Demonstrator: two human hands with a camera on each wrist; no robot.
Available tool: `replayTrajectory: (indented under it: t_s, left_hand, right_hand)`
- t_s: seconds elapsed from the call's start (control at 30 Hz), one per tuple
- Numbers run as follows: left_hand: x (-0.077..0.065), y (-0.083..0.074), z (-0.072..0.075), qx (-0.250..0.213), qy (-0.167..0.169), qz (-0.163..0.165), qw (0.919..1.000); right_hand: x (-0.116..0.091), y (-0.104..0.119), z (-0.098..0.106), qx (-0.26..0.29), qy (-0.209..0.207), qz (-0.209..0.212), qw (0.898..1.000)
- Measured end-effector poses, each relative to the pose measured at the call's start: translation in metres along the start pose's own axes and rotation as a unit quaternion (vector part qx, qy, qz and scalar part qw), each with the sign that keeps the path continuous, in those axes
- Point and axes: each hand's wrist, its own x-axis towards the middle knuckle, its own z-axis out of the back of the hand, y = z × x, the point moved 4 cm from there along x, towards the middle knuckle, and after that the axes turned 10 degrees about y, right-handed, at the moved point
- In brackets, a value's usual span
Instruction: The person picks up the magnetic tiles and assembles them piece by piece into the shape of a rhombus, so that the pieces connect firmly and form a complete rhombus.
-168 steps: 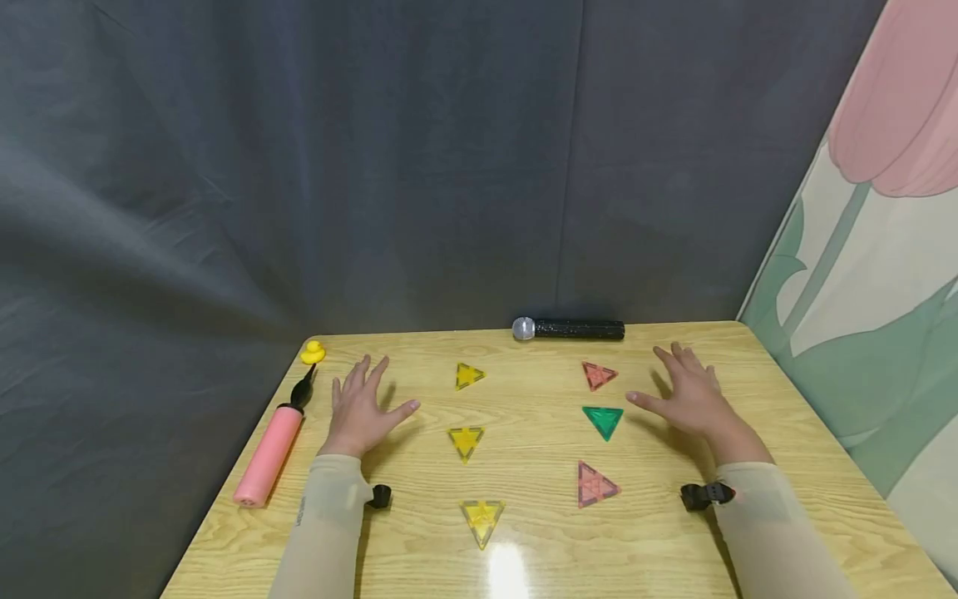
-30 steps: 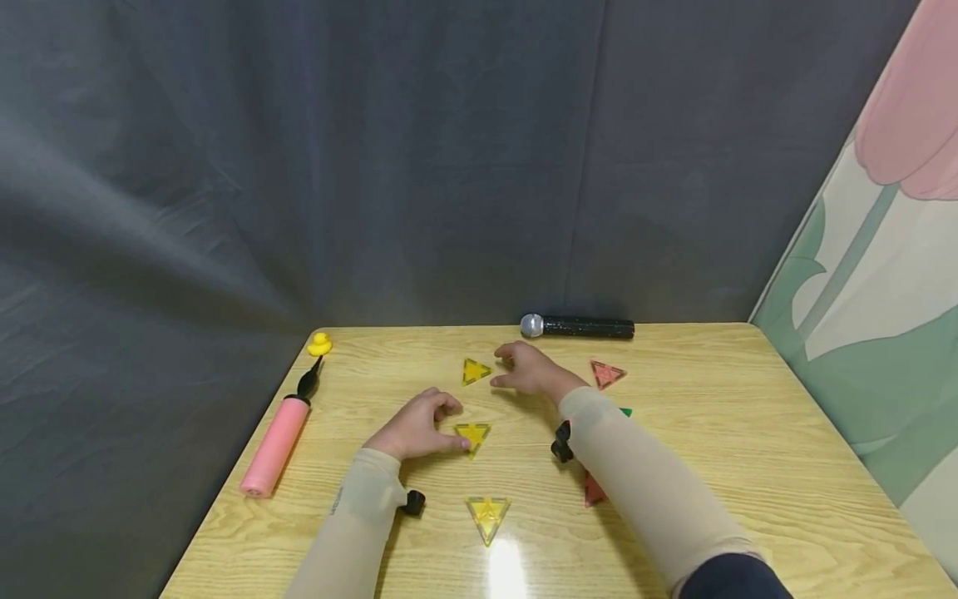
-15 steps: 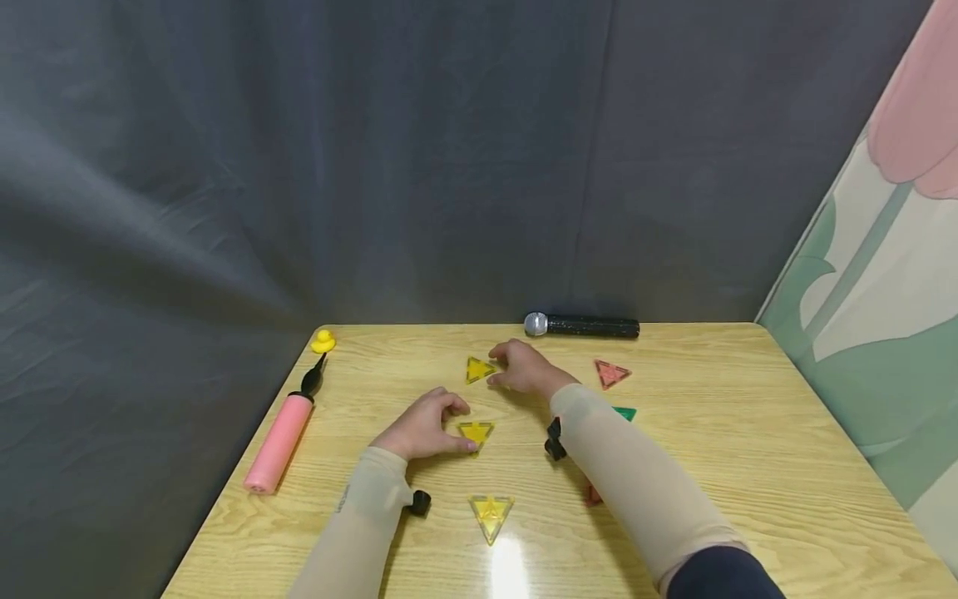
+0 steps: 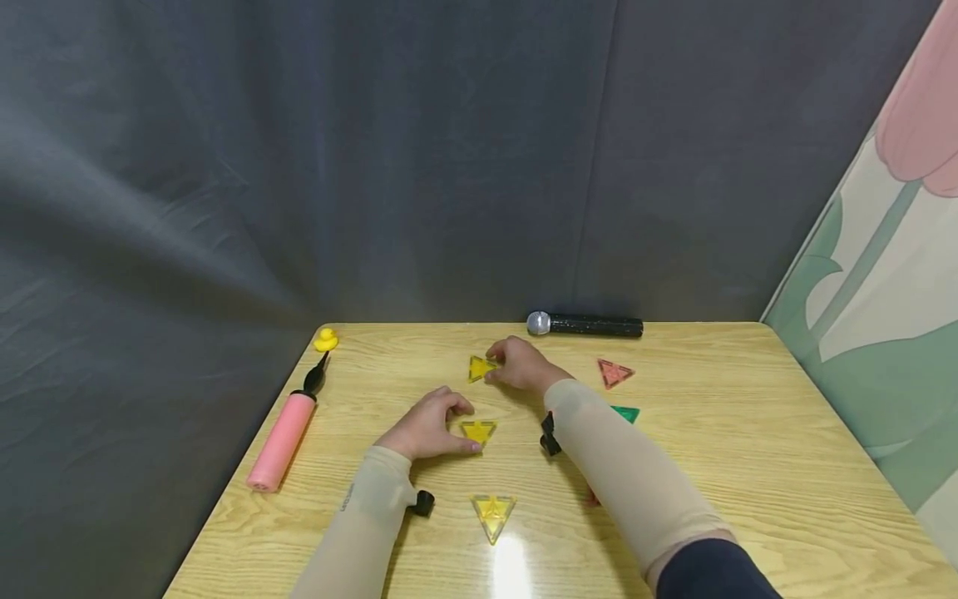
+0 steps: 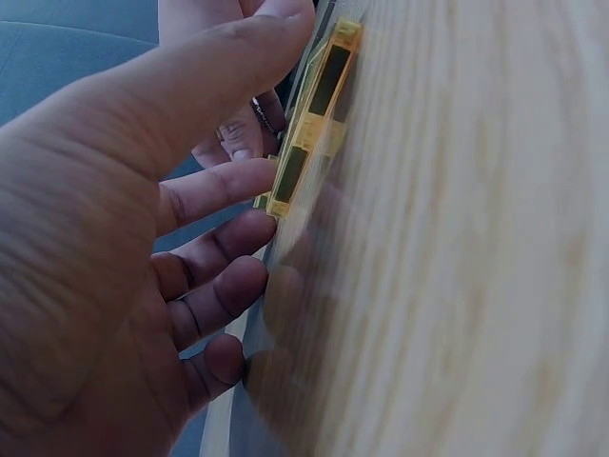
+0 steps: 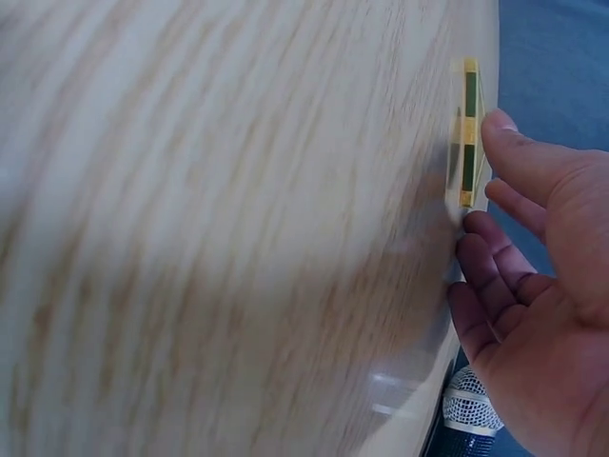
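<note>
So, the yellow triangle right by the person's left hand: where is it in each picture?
Head: the near-hand triangle is just below centre, beside the left hand.
Left wrist: the near-hand triangle is upper middle, almost edge-on, by the fingertips.
Right wrist: not seen; the yellow piece there is the farther triangle, by the right hand.
Shared landmark: the wood-grain tabletop, in all three.

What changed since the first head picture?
Left hand moved right to the middle yellow translucent triangular tile; right hand swung left to the far yellow translucent triangular tile. Grip unclear on both. Tiles, pink cylindrical pump, small yellow duck, black silver-headed microphone: unmoved.
</note>
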Motion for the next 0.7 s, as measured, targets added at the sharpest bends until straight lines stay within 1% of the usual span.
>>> replayTrajectory:
  t_s: [0.17,0.27,0.47,0.7]
  left_hand:
    - [0.0003,-0.0003,-0.0004,0.006,0.001,0.002,1.0]
    - [0.0001,-0.0007,-0.0002,0.007,0.0,0.0,1.0]
    - [0.001,-0.0002,-0.0007,0.016,-0.001,-0.002,0.9999]
    - [0.0004,0.001,-0.0011,0.014,-0.001,0.001,0.9999]
  right_hand:
    - [0.0034,-0.001,-0.0018,0.003,-0.011,-0.003,1.0]
    - [0.0046,-0.0014,-0.0035,0.006,-0.019,-0.013,1.0]
    - [0.0106,-0.0004,-0.005,-0.015,-0.033,-0.04,0.999]
    - [0.0088,0.0031,-0.0052,-0.03,-0.051,-0.046,0.997]
